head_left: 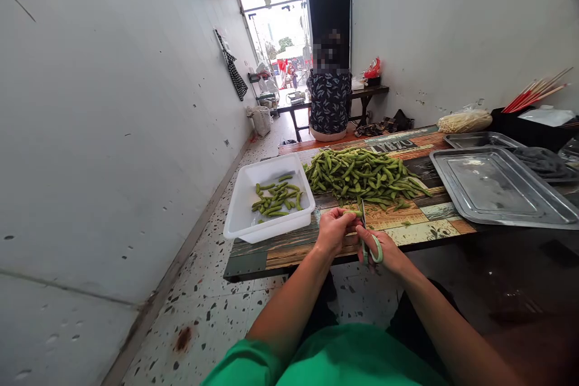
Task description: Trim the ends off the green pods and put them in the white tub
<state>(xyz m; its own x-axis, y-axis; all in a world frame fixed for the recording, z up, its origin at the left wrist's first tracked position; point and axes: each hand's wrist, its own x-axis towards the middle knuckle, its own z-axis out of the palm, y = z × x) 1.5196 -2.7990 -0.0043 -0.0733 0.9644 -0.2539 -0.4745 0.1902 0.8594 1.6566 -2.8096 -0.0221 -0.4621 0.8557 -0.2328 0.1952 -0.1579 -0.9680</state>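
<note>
Pinched in my left hand [335, 228] is a green edamame pod [355, 213], held at the near edge of the table. My right hand [380, 246] grips scissors [376, 248] with pale green handles, their blades pointing away from me and touching or very near the pod's end. Just beyond both hands lies a large heap of edamame pods [357, 172]. To the left of my hands, a white plastic tub [235, 220] holds several loose pods [278, 198] on its bottom. Small green scraps lie on the tabletop near the scissors.
The patchwork-patterned table [289, 256] carries metal trays [497, 187] on the right. Behind them are a bag of thin sticks [465, 120] and a black box [529, 129] with red-tipped skewers. A person [330, 102] sits further back, facing away. A wall [113, 102] runs along the left.
</note>
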